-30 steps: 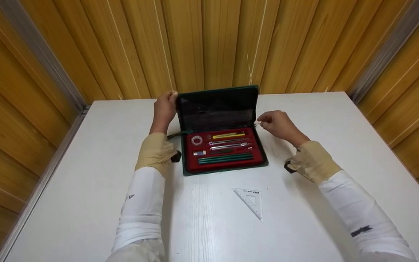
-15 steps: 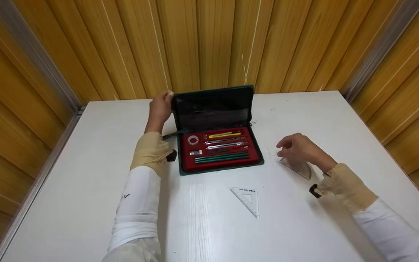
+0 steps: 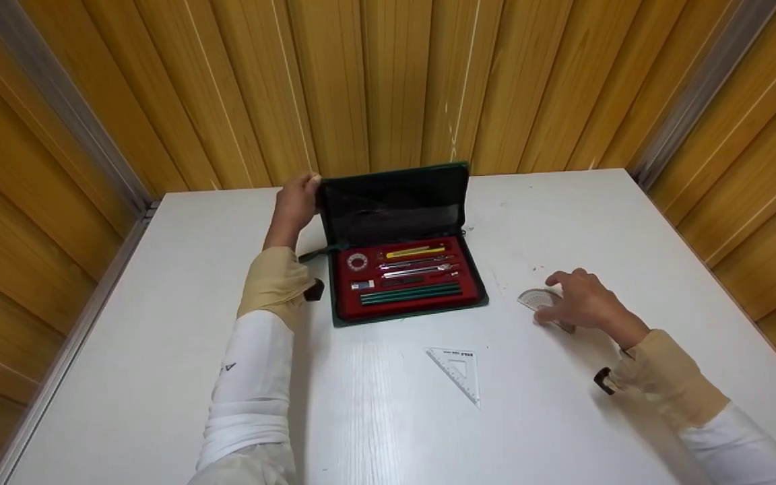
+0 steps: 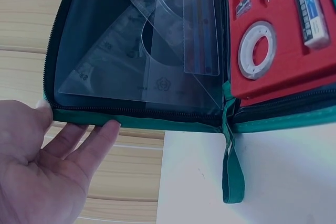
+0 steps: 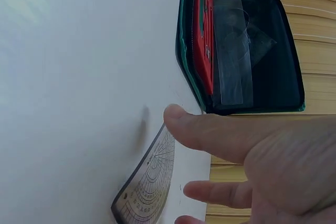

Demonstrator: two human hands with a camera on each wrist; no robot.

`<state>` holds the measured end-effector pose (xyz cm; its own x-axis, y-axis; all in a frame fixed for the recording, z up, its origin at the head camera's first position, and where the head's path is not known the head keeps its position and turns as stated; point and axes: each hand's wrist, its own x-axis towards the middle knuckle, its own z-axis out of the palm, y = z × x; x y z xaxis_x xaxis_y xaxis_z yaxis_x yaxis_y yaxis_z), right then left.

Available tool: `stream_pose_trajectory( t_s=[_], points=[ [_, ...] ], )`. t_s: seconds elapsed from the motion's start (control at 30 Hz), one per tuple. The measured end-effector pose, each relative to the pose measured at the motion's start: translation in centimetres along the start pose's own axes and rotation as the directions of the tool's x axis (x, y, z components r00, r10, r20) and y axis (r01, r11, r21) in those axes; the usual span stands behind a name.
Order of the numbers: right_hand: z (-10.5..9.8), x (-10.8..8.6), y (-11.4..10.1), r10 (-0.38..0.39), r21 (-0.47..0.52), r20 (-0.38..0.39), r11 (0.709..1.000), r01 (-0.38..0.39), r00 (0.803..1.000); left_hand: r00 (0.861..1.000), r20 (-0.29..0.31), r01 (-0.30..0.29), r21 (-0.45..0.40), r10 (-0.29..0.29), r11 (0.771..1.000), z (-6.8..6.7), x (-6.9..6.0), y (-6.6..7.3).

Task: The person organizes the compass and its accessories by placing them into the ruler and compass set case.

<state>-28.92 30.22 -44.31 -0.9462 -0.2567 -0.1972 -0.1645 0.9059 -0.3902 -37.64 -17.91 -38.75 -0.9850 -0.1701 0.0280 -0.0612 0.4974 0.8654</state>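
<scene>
A green zip case lies open on the table, its lid tilted up. My left hand grips the lid's upper left corner, thumb inside and fingers behind, as the left wrist view shows. In the lid's clear pocket are transparent drawing sheets. My right hand hovers with thumb and fingers spread over a clear protractor on the table right of the case. The right wrist view shows the thumb over the protractor's edge; whether it touches cannot be told. A clear set square lies in front of the case.
The red tray of the case holds a white ring, a yellow cutter, compasses, an eraser and green pencils. A green strap hangs at the hinge. Wood-look panels stand behind the white table.
My right hand has moved from beside the lid right and toward me, over the protractor, and its fingers have spread. My left hand still holds the lid.
</scene>
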Motion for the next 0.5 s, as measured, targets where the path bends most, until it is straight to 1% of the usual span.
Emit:
stream_pose_trajectory(
  t_s=[0.2, 0.33, 0.5],
  points=[
    [0.7, -0.7, 0.0, 0.030, -0.005, -0.017, 1.000, -0.030, 0.999, 1.000, 0.014, 0.001, -0.045, 0.000, 0.999, -0.2, 0.0, -0.1],
    [1.3, -0.8, -0.3, 0.024, -0.022, -0.030, 0.999, -0.024, 0.999, 1.000, 0.019, -0.005, -0.066, 0.006, 0.998, -0.4, 0.1, -0.3],
    [1.8, -0.8, -0.7, -0.003, -0.050, -0.055, 0.999, 0.000, 0.998, 1.000, 0.006, -0.013, -0.039, 0.014, 0.999, -0.5, 0.1, -0.4]
  ],
)
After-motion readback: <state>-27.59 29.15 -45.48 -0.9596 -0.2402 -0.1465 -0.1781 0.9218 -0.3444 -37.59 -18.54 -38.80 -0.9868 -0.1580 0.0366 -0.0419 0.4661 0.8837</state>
